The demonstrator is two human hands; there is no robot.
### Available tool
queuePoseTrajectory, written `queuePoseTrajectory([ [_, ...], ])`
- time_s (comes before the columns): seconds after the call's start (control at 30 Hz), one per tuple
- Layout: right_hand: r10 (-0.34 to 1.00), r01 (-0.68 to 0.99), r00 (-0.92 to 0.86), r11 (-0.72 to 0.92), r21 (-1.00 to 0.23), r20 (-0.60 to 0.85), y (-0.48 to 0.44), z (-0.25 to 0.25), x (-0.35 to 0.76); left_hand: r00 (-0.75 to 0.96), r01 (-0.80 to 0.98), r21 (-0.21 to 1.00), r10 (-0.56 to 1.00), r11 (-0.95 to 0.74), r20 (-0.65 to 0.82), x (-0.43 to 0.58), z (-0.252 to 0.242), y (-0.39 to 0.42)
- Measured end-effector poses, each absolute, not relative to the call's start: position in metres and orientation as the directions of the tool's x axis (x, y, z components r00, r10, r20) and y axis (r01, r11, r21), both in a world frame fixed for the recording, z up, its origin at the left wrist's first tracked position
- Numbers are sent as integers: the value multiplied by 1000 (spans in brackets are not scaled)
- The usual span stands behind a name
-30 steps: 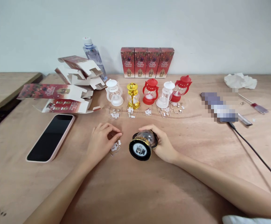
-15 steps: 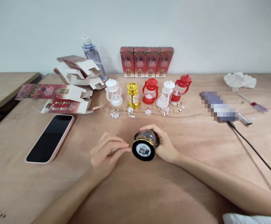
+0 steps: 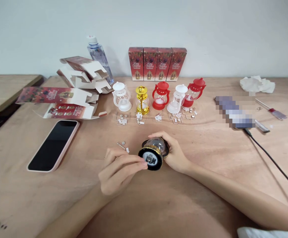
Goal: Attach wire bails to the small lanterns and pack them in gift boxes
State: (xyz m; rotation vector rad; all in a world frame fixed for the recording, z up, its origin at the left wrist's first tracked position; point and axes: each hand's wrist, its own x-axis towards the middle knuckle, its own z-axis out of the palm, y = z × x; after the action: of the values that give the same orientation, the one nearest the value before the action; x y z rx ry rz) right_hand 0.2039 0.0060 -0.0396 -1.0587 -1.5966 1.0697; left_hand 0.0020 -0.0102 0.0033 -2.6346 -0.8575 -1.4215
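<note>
My right hand [image 3: 175, 155] is wrapped round a small black-and-gold toy lantern [image 3: 153, 152] lying on its side, its round underside turned toward me. My left hand [image 3: 119, 170] is pinched, with thumb and forefinger tips at the white underside of the lantern; whatever is in the pinch is too small to name. A few tiny white and metal parts [image 3: 123, 145] lie on the wooden table [image 3: 144, 205] just left of the lantern.
Several toy lanterns stand in a row behind: white [image 3: 121, 96], gold [image 3: 142, 100], red [image 3: 160, 96], white [image 3: 176, 99], red [image 3: 194, 92], with small parts before them. Red boxes [image 3: 157, 63], opened cartons [image 3: 69, 89], a bottle [image 3: 98, 56], a phone [image 3: 54, 144], a cable [image 3: 270, 158], a screwdriver [image 3: 270, 109].
My left hand left the small parts on the table and moved right, pinched, to the lantern's underside. The right hand kept holding the lantern, tilting it slightly.
</note>
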Motion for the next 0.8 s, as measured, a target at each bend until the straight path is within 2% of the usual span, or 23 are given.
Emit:
queuePoseTrajectory([
  [0.47,947,196,-210,284,-938,243,7,-40,204,488,546,56,372,-836,789,4,-7,-9],
  [0.7,950,189,-209,272,-944,232,7,-40,205,439,568,40,344,-822,830,2,-5,-7],
  [0.8,954,192,-204,259,-946,220,6,-39,205,385,621,102,416,-777,824,-3,-3,0],
])
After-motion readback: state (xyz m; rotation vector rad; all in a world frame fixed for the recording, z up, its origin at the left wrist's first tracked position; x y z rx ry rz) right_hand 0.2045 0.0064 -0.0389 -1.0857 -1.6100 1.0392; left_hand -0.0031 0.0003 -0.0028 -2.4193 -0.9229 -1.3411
